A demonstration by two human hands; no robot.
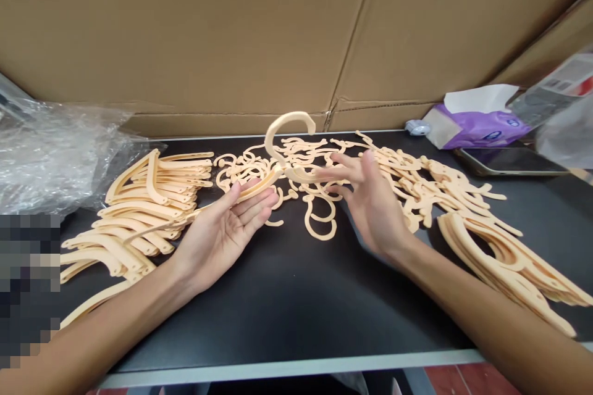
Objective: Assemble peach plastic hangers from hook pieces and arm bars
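A cream plastic clothes hanger [290,120] is held up above the table, its hook pointing upward. My left hand [227,222] supports the hanger's left arm between the thumb and outstretched fingers. On the other side, my right hand [375,207] has its fingers spread beside the hanger's right arm; whether they touch it I cannot tell. Behind the hands lie loose hanger hooks [320,228]. Hanger arm pieces [139,222] are piled to the left, with more loose arm pieces [445,182] to the right.
A stack of hangers [504,265] rests at the right. Beyond it are a phone [514,162] and a purple tissue pack [482,126]. Clear plastic wrap [60,157] lies at the left. A cardboard wall [208,37] stands behind the black table [287,315].
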